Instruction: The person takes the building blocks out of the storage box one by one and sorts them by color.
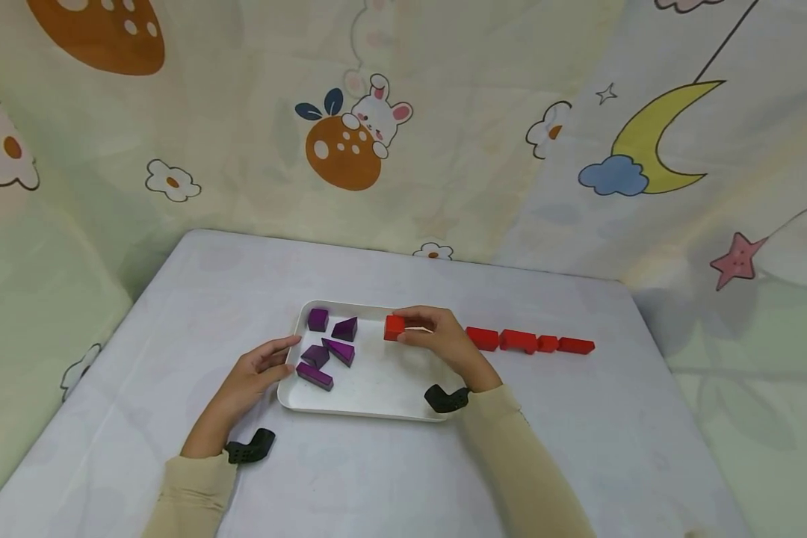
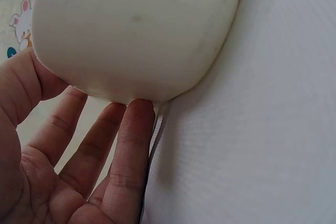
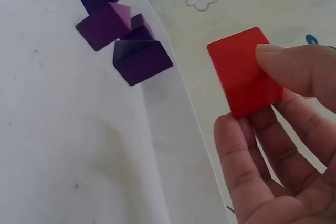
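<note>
Between the thumb and fingers of my right hand (image 1: 440, 338) (image 3: 283, 145) is a red block (image 1: 394, 327) (image 3: 244, 72), held over the far side of a white tray (image 1: 370, 407) (image 2: 136, 35). At the tray's left end, the fingertips of my left hand (image 1: 249, 377) (image 2: 115, 156) touch the outer wall, fingers fairly straight. Several purple blocks lie in the left part of the tray, among them a cube-like one (image 1: 317, 320), a thin wedge (image 1: 339, 351) and a long bar (image 1: 314, 376).
To the right of the tray, several red blocks (image 1: 518, 341) stretch in a row across the white table (image 1: 350, 478). A printed cloth (image 1: 242, 149) hangs behind the table's far edge. Black cameras (image 1: 252, 448) are strapped at both wrists.
</note>
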Available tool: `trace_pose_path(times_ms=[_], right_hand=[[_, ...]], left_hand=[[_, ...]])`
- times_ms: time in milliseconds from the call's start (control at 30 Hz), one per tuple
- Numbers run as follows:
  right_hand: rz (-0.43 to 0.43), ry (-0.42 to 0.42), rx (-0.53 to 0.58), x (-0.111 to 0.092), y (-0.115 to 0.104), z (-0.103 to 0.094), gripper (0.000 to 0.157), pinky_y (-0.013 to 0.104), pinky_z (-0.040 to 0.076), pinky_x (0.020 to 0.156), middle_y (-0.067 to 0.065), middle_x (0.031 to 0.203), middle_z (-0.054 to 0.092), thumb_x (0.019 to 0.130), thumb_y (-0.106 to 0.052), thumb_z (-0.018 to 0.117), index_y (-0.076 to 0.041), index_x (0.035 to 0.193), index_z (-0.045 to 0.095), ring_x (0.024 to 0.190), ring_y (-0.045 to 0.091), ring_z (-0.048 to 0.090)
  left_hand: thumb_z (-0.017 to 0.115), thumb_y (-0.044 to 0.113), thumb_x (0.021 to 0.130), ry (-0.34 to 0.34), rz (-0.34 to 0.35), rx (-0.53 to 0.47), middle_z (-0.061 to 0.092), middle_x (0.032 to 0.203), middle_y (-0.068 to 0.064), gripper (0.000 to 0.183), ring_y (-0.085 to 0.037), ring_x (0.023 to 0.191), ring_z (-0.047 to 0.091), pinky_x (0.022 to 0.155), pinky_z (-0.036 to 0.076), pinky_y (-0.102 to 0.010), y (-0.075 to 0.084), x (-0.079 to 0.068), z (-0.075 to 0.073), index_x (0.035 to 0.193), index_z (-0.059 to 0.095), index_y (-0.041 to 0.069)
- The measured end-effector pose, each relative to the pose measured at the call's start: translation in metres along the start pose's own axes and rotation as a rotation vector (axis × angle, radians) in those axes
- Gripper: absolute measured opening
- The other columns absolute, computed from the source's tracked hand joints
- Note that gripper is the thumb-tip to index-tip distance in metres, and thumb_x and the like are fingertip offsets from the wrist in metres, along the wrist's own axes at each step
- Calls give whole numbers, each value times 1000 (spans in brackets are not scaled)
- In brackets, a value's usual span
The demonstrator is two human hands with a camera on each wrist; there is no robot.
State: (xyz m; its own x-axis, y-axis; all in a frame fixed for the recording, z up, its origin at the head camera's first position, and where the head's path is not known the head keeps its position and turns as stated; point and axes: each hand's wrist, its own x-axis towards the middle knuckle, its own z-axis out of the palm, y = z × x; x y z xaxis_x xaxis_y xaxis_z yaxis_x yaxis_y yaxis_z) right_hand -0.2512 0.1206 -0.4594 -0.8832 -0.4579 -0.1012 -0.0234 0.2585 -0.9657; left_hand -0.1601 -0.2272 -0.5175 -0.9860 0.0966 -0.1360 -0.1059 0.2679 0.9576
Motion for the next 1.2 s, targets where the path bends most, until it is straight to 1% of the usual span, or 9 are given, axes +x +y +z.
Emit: trace_pose_path(times_ms=[267,467,600,667,733,800,967,1033,1200], right_hand=[[-56,62,44,-25,3,-26,45,29,59,94,23,139,66,99,-2,74,8,142,64,119,28,67],[-69,141,24,-45,9,-48,45,27,59,94,24,141,63,98,2,75,9,141,64,122,27,64],[-60,194,-17,-58,15,-67,44,24,57,97,21,140,64,98,-1,77,6,140,66,125,23,61],[-51,212,-48,-64,17,-77,43,23,55,98,20,140,65,99,-4,78,5,140,66,124,19,61],[-49,221,-69,-70,21,-87,43,22,55,98,19,140,66,100,-6,77,4,140,66,124,15,61],[-49,229,-99,-76,24,-97,43,21,54,98,19,140,66,101,-7,76,3,141,66,123,10,61],[-58,252,-144,-89,34,-121,43,19,54,96,23,141,65,103,-6,74,6,143,64,118,1,62],[-60,271,-165,-94,39,-128,43,17,54,96,25,141,65,103,-6,73,6,144,63,117,-1,62],[-62,324,-222,-104,52,-143,44,15,53,95,29,144,63,104,-7,72,5,145,63,118,-5,59]], left_hand=[[67,12,106,0,-9,20,44,166,-25,57,-47,152,43,119,39,-59,0,0,1,160,51,3],[68,13,106,-3,-5,32,45,165,-26,57,-47,151,44,117,41,-55,1,0,2,159,51,3],[68,13,105,-1,4,31,48,163,-26,57,-46,150,46,109,47,-31,0,0,1,159,52,3],[67,12,105,-1,10,24,49,162,-26,56,-46,149,46,102,45,-18,0,0,1,159,52,2],[67,11,106,-4,22,6,48,162,-26,56,-45,148,47,97,44,-11,-1,0,1,158,52,1],[66,10,106,-8,40,-4,48,162,-27,55,-39,146,50,96,44,-10,-2,0,1,158,51,-1],[67,10,106,-11,55,-11,48,162,-28,55,-18,137,54,97,46,-11,-2,0,1,158,51,-3],[67,10,106,-10,53,-13,48,162,-27,55,-22,139,54,97,46,-11,-2,0,1,158,51,-2],[66,9,106,-4,47,-11,46,163,-28,55,-45,148,46,96,44,-9,-1,0,2,158,51,-3]])
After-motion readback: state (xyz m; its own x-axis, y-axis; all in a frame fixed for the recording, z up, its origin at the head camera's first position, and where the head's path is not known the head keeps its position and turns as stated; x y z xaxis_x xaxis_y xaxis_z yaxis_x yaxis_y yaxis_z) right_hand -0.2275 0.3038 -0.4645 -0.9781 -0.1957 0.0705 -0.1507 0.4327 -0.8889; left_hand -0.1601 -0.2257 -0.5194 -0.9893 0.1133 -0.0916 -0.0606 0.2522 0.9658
